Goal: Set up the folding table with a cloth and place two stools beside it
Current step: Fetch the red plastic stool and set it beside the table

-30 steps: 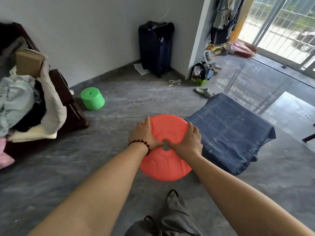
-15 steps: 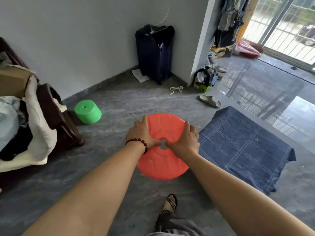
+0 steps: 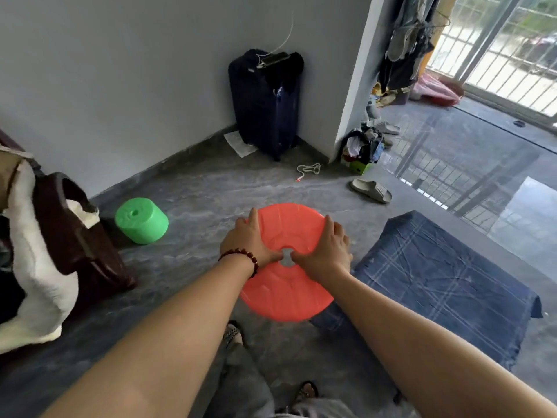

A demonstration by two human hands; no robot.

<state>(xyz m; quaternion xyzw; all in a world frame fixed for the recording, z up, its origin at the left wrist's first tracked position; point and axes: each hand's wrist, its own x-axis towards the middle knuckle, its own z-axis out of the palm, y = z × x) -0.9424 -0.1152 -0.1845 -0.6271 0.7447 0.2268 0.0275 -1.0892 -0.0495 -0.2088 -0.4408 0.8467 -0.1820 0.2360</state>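
A flat round orange stool (image 3: pixel 286 294), collapsed into a disc with a hole in its middle, is held out in front of me above the floor. My left hand (image 3: pixel 245 239) grips its left half, thumb at the centre hole. On the right half sits my right hand (image 3: pixel 327 251), thumb also at the hole. Just right of the disc stands the low folding table, covered by a blue checked cloth (image 3: pixel 437 282). A green stool (image 3: pixel 141 220), expanded into a short cylinder, stands on the floor to the left by the wall.
A dark sofa arm (image 3: pixel 78 236) piled with clothes is at the left. A dark suitcase (image 3: pixel 265 101) stands against the wall, with a grey slipper (image 3: pixel 370 190), a white cord (image 3: pixel 309 169) and a clothes pile (image 3: pixel 363 146) near the pillar. My sandalled feet are below.
The view has shifted so the covered table slid right and lower in frame. Both hands keep the same grip on the orange stool, which stays flat.
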